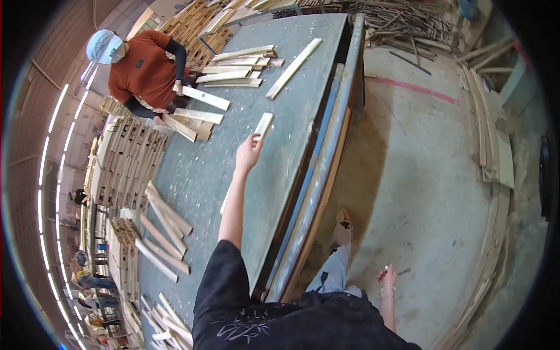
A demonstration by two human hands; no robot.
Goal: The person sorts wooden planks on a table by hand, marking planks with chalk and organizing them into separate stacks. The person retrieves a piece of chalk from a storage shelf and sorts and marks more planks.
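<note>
My left hand (249, 153) reaches out over the green tabletop (274, 175), fingers closed on the near end of a short pale wooden strip (265, 123). Beyond it, a longer wooden slat (294, 68) lies alone on the table. My right hand (387, 276) hangs low at my side above the floor, fingers curled. Something small and white shows at its fingertips, too small to name. Partly hidden behind my left forearm is the edge of another pale piece.
Across the table a co-worker (146, 70) in a cap handles wooden slats (201, 96). More slats lie in a group (242, 65) at the far side and along the left edge (166, 224). Stacked timber (131, 157) stands behind. Scrap sticks (402, 26) heap on the floor.
</note>
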